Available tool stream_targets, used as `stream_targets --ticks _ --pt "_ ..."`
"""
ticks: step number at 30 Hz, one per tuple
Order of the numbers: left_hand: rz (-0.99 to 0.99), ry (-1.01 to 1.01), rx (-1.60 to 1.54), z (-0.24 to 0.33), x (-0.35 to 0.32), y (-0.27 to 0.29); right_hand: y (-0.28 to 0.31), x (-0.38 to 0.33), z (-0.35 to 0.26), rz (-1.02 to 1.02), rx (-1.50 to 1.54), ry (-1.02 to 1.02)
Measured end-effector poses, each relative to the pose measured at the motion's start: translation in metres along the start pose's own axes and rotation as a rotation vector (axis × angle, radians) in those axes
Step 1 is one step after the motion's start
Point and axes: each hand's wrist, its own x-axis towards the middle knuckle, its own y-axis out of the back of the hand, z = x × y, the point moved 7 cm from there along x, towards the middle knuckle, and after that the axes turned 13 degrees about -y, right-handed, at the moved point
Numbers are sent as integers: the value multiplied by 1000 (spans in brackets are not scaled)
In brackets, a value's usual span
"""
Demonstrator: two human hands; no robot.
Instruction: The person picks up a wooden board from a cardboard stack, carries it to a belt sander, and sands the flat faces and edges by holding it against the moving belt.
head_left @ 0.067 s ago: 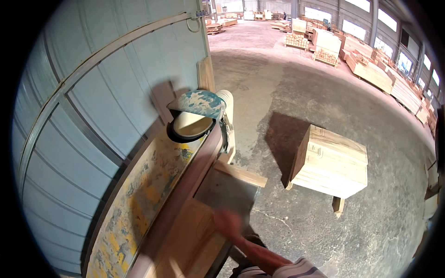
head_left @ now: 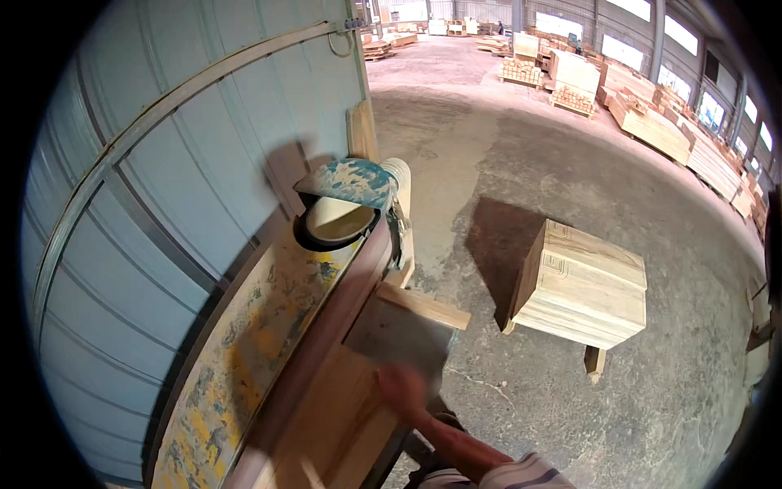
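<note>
1. Wooden board (head_left: 326, 424) lies at the lower centre of the frame, beside the long reddish-brown belt (head_left: 322, 326).
2. Right hand (head_left: 403, 393), blurred, is at the board's right edge; how far its fingers open, or whether they grip, cannot be told.
3. Left hand cannot be made out.

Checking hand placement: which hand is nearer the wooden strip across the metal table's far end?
Right. The right hand is at the right edge of the board, short of the wooden strip and apart from it; the left hand is not visible.
</note>
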Motion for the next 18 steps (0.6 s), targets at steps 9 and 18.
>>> stream_targets --ticks 9,18 --pt "-7 223 55 -79 17 47 21 48 -6 55 126 86" --pt "146 -120 -272 -22 3 14 25 46 2 101 85 -41"
